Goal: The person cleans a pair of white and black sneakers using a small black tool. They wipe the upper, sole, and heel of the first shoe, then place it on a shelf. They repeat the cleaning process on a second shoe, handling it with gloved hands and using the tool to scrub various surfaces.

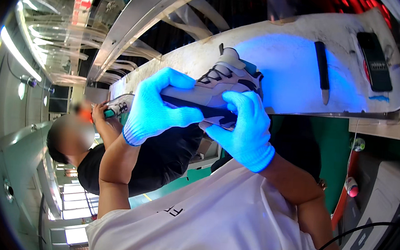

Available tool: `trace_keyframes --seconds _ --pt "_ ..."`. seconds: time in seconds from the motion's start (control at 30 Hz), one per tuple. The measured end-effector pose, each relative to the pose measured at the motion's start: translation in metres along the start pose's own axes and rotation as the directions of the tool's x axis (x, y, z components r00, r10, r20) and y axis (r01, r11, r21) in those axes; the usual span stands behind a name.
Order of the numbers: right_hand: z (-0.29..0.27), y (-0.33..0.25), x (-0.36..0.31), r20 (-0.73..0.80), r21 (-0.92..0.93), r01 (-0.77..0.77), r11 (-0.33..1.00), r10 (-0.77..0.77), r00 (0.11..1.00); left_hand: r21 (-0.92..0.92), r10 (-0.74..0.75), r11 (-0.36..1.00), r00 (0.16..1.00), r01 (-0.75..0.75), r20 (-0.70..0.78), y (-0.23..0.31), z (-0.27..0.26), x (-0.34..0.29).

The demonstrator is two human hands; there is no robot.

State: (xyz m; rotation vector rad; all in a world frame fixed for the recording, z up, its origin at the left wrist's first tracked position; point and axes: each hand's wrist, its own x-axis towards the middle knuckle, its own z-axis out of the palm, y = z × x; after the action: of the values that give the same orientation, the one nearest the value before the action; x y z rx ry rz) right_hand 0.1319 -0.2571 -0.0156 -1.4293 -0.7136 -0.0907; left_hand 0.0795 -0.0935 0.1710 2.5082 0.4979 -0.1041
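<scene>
A grey and black sneaker (202, 94) with dark laces is held between my two gloved hands, its sole side turned toward me. My left hand (156, 104) wraps the toe end, fingers over the top and thumb along the sole. Closer to the heel, my right hand (245, 126) grips the sole edge with bent fingers. Both gloves glow bright blue under a blue light. Part of the shoe's underside is hidden by my fingers.
A long pale worktable (286, 61) runs behind the shoe, carrying a black-handled knife (322, 66) and a dark phone-like device (375, 62). To the left, a co-worker in black (145, 153) handles another sneaker (120, 103). A black cable (342, 235) arcs at lower right.
</scene>
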Motion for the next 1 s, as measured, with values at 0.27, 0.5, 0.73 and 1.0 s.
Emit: trace_keyframes --seconds 0.27,0.5,0.73,1.0 --pt "-0.006 0.020 -0.024 0.039 0.184 -0.084 0.979 0.078 0.996 -0.158 0.070 0.985 0.997 -0.066 0.023 -0.012 0.003 0.004" --pt "-0.010 0.029 -0.001 -0.028 0.078 0.054 0.995 -0.052 0.998 -0.088 0.317 0.945 0.948 -0.315 0.015 -0.034 -0.002 0.015" --pt "-0.006 0.032 0.007 0.080 0.061 0.003 0.998 -0.008 0.997 -0.064 0.360 0.932 0.932 -0.357 0.038 -0.057 -0.006 0.021" --pt "0.015 0.029 0.013 0.222 -0.037 0.011 0.999 -0.002 0.975 -0.054 -0.110 0.990 0.958 0.128 0.264 -0.071 -0.025 0.020"
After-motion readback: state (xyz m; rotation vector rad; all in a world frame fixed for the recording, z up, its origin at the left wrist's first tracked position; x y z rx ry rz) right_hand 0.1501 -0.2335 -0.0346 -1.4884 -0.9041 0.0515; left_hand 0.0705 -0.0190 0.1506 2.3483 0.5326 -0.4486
